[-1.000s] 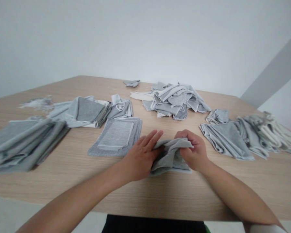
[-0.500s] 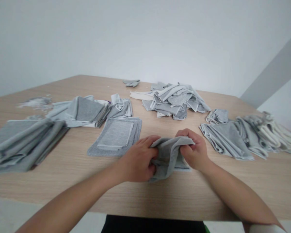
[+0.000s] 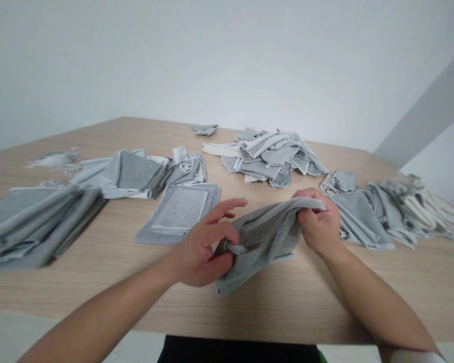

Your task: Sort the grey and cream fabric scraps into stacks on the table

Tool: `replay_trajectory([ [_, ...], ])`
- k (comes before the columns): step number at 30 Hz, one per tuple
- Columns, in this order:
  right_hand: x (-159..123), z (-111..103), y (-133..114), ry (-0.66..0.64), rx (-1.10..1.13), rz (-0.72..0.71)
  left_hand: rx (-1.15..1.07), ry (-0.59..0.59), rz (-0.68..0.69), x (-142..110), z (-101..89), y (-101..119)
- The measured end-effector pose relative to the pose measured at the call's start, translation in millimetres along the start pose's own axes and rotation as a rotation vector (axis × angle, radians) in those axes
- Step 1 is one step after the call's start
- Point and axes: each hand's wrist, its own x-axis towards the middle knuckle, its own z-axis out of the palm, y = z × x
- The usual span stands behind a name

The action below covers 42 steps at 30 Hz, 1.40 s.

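A grey piece of fabric [image 3: 267,237] is stretched between my two hands above the front of the table. My left hand [image 3: 210,244] pinches its lower left edge between thumb and finger, the other fingers lifted. At the upper right corner, my right hand [image 3: 320,217] is closed round the cloth, with a bit sticking out past the fingers. A gap shows in the fabric near my left fingertips. Beneath the held piece, the edge of another cloth [image 3: 285,257] shows on the table; the rest of it is hidden. Left of my hands lie flat grey pieces in a stack [image 3: 179,209].
On the wooden table [image 3: 136,287], a loose heap of grey cloth [image 3: 272,156] lies at the back. Folded fabric [image 3: 41,224] sits at left, more cloth piles [image 3: 366,217] at right. Pale lint [image 3: 56,160] is scattered far left. A wall [image 3: 227,60] stands behind.
My hands have moved apart, the right up and to the right, the left a little left. The fabric is now pulled out longer, and some left fingers have lifted.
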Motion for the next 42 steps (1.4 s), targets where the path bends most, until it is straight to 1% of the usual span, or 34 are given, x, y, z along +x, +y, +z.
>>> replay_trajectory([
  [3, 1.1, -1.7, 0.8, 0.027, -0.010, 0.004, 0.012, 0.042, -0.035, -0.2, 3.3, -0.5],
  [7, 0.5, -3.3, 4.8, 0.018, 0.003, 0.016, -0.015, 0.015, -0.035, -2.1, 9.3, -1.4],
  [12, -0.4, -4.8, 8.1, -0.035, 0.054, -0.011, -0.085, -0.014, 0.008, -3.6, 14.1, -3.1],
  [15, -0.8, -5.0, 8.1, -0.083, 0.092, 0.003, -0.111, -0.065, 0.036, -4.4, 13.2, -4.7],
  [18, -2.0, -4.5, 7.7, -0.128, 0.108, 0.017, -0.120, -0.103, 0.101, -7.7, 9.8, -8.0],
  [22, -3.9, -2.4, 6.2, -0.181, 0.124, 0.029, -0.095, -0.049, 0.187, -14.5, 6.1, -12.3],
  [24, -4.4, -1.2, 5.6, -0.194, 0.130, 0.027, -0.061, 0.008, 0.202, -17.2, 6.8, -13.3],
  [26, -4.6, -0.5, 5.3, -0.203, 0.133, 0.017, 0.007, 0.081, 0.169, -19.2, 9.6, -13.9],
  [29, -4.8, -0.1, 5.0, -0.211, 0.127, 0.010, 0.083, 0.174, 0.049, -21.1, 16.1, -16.3],
  [31, -5.1, 0.4, 4.0, -0.210, 0.118, 0.012, 0.074, 0.185, -0.014, -21.7, 20.4, -20.2],
  [36, -5.9, 3.0, 0.3, -0.212, 0.080, 0.003, 0.080, 0.163, -0.145, -20.0, 27.6, -35.9],
  [38, -6.1, 4.4, -0.5, -0.217, 0.065, -0.010, 0.106, 0.108, -0.217, -19.3, 30.2, -41.8],
  [40, -6.4, 5.9, -0.6, -0.223, 0.063, -0.009, 0.130, -0.010, -0.280, -19.6, 33.6, -45.8],
  [42, -7.1, 7.6, -0.2, -0.229, 0.072, 0.007, 0.151, -0.146, -0.306, -21.5, 37.9, -47.9],
])
